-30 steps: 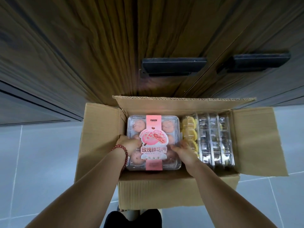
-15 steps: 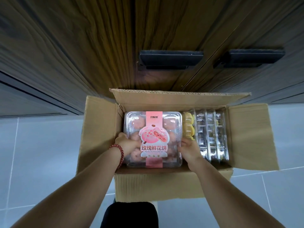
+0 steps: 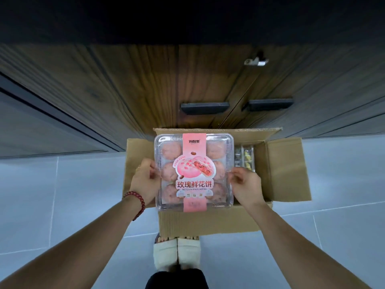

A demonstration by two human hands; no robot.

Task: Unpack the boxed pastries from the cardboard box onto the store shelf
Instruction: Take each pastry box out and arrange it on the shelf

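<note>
Where label (image 3: pixel 194 174) sits, pastry box (image 3: pixel 217 152) reads 玫瑰鲜花饼.

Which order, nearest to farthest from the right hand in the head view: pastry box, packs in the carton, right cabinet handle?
1. The pastry box: the right hand pinches its right edge.
2. The packs: just beyond the hand, in the right side of the carton.
3. The right cabinet handle: on the cabinet, past the carton's far flap.
</note>
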